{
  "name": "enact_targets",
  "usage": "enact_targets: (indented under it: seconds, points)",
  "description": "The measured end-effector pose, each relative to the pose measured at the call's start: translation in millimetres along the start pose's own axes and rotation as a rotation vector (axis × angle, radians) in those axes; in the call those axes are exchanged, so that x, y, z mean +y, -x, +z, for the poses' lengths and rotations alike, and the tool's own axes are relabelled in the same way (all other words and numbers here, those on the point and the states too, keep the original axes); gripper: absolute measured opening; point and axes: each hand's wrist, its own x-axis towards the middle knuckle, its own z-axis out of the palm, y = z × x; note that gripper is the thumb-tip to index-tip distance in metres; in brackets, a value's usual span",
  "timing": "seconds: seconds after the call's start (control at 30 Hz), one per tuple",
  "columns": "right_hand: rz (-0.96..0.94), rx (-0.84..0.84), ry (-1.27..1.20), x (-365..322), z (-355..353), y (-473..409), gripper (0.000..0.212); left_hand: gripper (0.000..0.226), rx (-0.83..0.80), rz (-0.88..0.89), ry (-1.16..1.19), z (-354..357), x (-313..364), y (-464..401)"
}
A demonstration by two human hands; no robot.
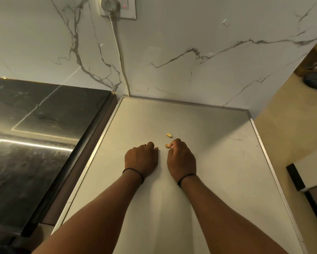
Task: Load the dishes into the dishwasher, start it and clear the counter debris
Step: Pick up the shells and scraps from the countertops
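Pale grey metal makes up the surface [218,162] on which both hands are placed, knuckles up. The left hand [141,160] is seen with its fingers [151,144] curled under and drawn together; whether anything is enclosed cannot be told, since the fingertips are hidden beneath the hand. The right hand [181,158] is likewise curled, and a small yellow scrap of debris [167,146] is pinched at the tips of its fingers [174,143], just left of them and in the gap between the two hands. A second yellow scrap [169,135] lies on the surface just beyond the right fingers, apart from them and untouched. A thin dark band [134,172] is worn on the left wrist and another [186,177] on the right.

Beyond the fingers, a white marble-veined wall [190,43] is met by the surface, and a white cable [120,57] is run down it from a socket [117,6]. To the left of the left fingers, a dark glossy stone counter [35,134] is set alongside.
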Motion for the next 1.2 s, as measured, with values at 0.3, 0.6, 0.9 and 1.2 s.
enact_targets:
  seconds: [0.3,0.6,0.9,1.2]
  points:
    - [-0.103,-0.061,0.144,2,11,-8,0.019,0.042,-0.038,0.035,0.012,1,1,5]
    - [0.029,-0.026,-0.040,0,4,-13,0.014,0.037,-0.041,-0.005,0.031,-7,0,4]
    - [0.133,0.051,-0.046,-6,2,-29,0.030,0.026,0.082,-0.157,0.249,-6,-2,-1]
    - [0.159,0.040,-0.059,-2,12,-39,0.021,0.014,0.099,-0.226,0.304,-5,-3,-4]
